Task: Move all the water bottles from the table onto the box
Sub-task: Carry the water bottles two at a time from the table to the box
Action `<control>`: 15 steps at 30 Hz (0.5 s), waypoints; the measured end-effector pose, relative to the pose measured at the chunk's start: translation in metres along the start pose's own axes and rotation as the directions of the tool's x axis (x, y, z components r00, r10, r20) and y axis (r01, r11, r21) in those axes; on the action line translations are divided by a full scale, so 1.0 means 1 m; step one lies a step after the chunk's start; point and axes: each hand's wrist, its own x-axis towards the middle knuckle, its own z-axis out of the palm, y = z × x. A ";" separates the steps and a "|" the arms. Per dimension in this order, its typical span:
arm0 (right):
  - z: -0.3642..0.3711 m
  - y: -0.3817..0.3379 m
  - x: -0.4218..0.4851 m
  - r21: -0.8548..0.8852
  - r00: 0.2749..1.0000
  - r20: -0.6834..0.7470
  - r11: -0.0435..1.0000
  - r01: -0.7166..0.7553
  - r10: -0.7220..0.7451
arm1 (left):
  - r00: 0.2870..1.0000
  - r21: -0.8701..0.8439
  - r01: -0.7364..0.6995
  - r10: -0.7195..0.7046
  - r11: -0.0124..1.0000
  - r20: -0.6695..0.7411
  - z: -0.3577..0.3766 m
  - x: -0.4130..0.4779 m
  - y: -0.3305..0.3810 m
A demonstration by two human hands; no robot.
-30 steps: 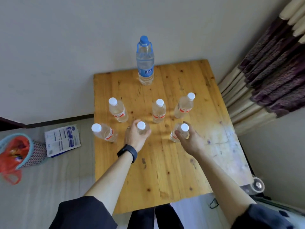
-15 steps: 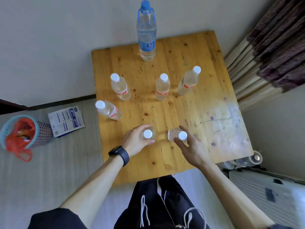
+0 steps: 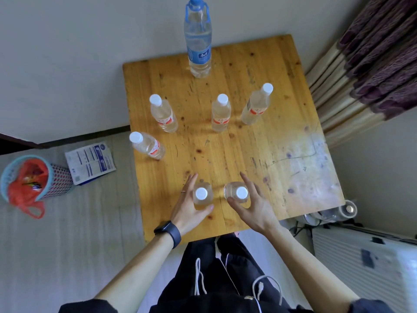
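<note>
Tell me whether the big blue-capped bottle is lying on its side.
No, the big bottle stands upright near the far edge of the table.

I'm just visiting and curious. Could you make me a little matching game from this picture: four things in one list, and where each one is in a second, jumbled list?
Things:
1. big blue-capped bottle
2. basket with a red bag
3. black watch
4. curtain

Places:
A. on the floor, left of the table
B. hanging to the right of the table
C. standing at the table's far edge
D. on the person's left wrist

Pairs: 1-C, 2-A, 3-D, 4-B.
</note>
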 end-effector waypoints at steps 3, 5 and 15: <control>0.004 -0.002 0.007 0.028 0.999 -0.011 0.999 -0.032 0.033 | 0.992 -0.077 0.026 -0.036 0.997 -0.121 0.009 0.003 0.004; 0.010 -0.003 0.013 0.075 0.998 -0.016 0.995 -0.062 0.063 | 0.987 -0.034 0.042 -0.047 0.999 -0.156 0.015 0.008 0.007; 0.029 0.000 0.022 0.125 0.980 -0.153 0.986 -0.109 0.127 | 0.959 0.176 0.000 0.050 0.984 -0.280 0.019 0.019 0.003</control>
